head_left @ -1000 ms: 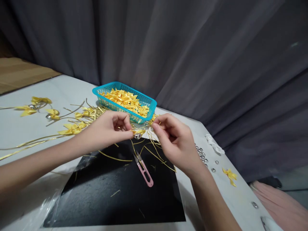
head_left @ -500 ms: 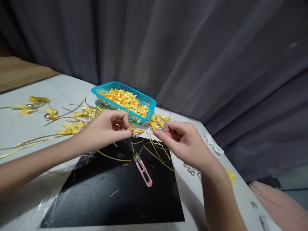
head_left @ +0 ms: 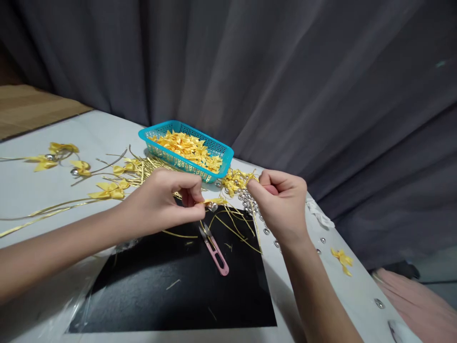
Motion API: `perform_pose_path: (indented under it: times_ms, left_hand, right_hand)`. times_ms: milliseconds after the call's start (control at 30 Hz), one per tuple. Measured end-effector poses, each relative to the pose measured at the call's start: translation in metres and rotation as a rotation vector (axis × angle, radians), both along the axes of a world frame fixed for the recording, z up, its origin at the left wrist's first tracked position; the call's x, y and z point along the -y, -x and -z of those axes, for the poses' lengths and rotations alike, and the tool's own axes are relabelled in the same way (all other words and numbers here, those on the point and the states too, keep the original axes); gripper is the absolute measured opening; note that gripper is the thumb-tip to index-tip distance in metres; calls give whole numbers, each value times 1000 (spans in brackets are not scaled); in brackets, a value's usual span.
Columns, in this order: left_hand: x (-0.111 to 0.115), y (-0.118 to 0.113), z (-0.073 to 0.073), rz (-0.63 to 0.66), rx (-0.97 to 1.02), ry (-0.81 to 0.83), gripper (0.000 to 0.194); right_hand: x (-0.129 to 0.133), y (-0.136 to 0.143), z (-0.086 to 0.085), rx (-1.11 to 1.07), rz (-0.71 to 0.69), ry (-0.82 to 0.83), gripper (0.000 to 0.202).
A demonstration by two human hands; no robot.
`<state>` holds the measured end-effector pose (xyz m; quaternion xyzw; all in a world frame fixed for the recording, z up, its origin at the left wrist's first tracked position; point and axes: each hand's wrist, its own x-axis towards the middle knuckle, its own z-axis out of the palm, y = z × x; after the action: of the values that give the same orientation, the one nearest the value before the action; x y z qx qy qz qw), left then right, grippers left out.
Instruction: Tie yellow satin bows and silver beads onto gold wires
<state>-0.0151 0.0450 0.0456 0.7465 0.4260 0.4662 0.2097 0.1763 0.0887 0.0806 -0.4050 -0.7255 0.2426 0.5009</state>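
Note:
Between thumb and fingertips, my left hand pinches a yellow ribbon bow with a silver bead on it. My right hand is closed to the right of the bow, thumb pressed to its curled fingers; anything between them is too small to make out. Below my hands, pink thread snips lie on a black mat, beside thin gold cords.
Behind my hands stands a blue basket of yellow bows. Silver beads lie right of the mat, more bows with cords at left. A single yellow bow rests at right, and a dark curtain hangs behind.
My right hand has moved up and right, away from the bow, and its fingers have curled in more. My left hand, with the bow, has shifted slightly right and down.

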Motion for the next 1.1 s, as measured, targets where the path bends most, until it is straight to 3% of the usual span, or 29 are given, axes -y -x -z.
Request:
perform_pose_path:
  times_ms: [67, 167, 267, 400, 533, 767, 867, 967, 1100]
  left_hand:
    - [-2, 2, 0, 3, 15, 34, 15]
    - [-5, 2, -3, -41, 121, 181, 14]
    - [-4, 0, -8, -105, 234, 307, 15]
    - [0, -3, -14, -184, 315, 397, 14]
    - [4, -6, -18, -173, 394, 409, 14]
    - [8, -11, -23, -199, 419, 395, 14]
    - [8, -10, -25, -247, 431, 358, 13]
    - [7, -6, -28, -293, 434, 357, 14]
    - [6, -4, -31, -303, 426, 382, 12]
  right_hand:
    - [-4, -1, 0, 28, -1, -7, 37]
    - [-10, -6, 0, 84, -59, 121, 42]
    - [-10, -9, -1, 101, -92, 216, 26]
    - [7, -2, -3, 71, -63, 57, 21]
    - [26, 12, 1, 155, -162, 135, 29]
    - [29, 20, -1, -11, -389, 568, 30]
    - [27, 17, -4, 24, -475, 706, 34]
    - [25, 13, -5, 88, -507, 751, 35]
    - [22, 9, -6, 79, -465, 682, 34]
